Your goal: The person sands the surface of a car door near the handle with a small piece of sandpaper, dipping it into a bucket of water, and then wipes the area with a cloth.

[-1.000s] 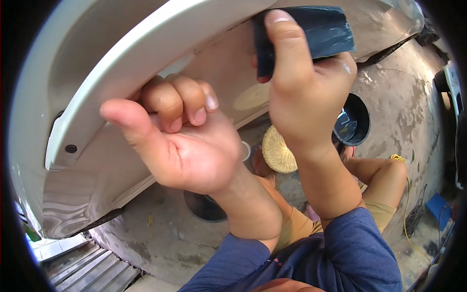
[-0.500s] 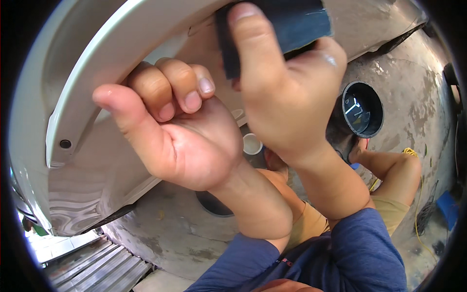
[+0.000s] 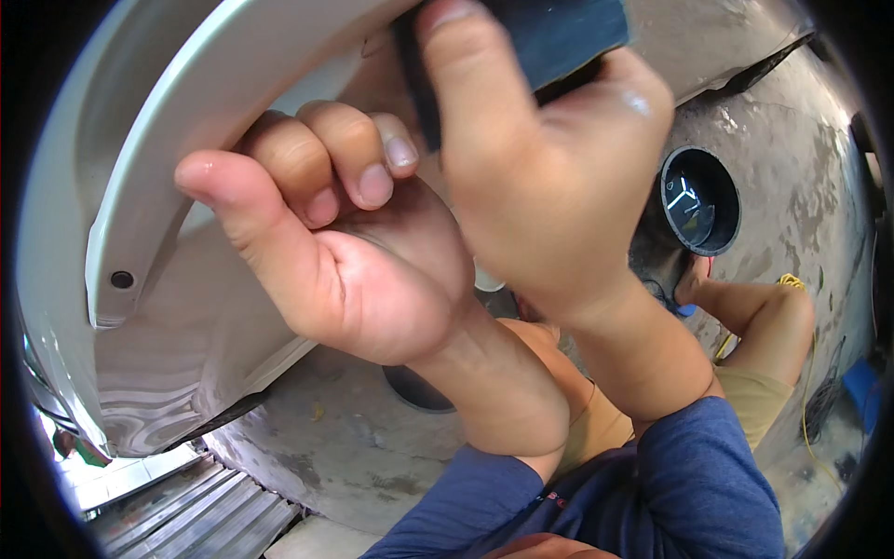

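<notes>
Dark blue-black flexible sheet [image 3: 573, 33]: top centre, over pale car body panel [image 3: 177, 177], contact unclear | right hand [image 3: 549, 177]: clamped on sheet, thumb on top | left hand [image 3: 363, 279]: beside panel edge, fingers curled, thumb apart, cannot tell if gripping | black bucket [image 3: 727, 196]: liquid inside, on concrete floor [image 3: 782, 224]

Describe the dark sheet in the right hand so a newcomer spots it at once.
Find the pale, glossy curved panel across the upper left and follow it to the picture's top edge. There the right hand holds the dark sheet. It is bluish and straight-edged, unlike the round black bucket lower at the right.
</notes>
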`<state>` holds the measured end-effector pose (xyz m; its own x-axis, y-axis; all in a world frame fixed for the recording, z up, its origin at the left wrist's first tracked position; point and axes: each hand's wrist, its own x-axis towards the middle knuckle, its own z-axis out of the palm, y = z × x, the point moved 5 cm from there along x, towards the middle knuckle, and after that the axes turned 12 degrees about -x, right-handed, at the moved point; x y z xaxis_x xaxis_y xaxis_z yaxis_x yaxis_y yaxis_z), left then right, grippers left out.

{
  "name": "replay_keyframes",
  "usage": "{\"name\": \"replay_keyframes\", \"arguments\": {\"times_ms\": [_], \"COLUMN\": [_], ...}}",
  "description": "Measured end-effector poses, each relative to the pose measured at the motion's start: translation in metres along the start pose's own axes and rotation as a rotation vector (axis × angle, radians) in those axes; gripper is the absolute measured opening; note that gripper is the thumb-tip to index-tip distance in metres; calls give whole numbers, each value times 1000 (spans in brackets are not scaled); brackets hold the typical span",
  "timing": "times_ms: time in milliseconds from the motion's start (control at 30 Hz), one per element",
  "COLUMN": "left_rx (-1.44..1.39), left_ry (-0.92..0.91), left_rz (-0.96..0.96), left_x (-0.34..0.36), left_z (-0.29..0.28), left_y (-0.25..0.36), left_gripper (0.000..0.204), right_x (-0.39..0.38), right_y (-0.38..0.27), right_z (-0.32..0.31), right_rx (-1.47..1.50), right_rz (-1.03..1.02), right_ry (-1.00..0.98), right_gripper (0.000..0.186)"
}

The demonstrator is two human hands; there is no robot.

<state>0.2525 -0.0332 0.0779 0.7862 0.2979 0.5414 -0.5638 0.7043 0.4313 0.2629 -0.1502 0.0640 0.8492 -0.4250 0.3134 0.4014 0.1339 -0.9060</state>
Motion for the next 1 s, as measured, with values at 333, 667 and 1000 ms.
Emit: {"name": "replay_keyframes", "arguments": {"times_ms": [333, 667, 1000], "left_rx": [69, -23, 71], "left_ry": [1, -13, -118], "left_rz": [19, -39, 10], "left_x": [-1, 0, 0], "left_z": [-1, 0, 6], "left_y": [0, -1, 3], "left_gripper": [47, 45, 40], "right_x": [-2, -3, 4], "right_y": [2, 3, 3], "right_z": [-2, -1, -5], "right_rx": [4, -30, -20], "right_rz": [2, -26, -28], "right_ry": [-7, 12, 32], "right_gripper": [18, 17, 16]}}
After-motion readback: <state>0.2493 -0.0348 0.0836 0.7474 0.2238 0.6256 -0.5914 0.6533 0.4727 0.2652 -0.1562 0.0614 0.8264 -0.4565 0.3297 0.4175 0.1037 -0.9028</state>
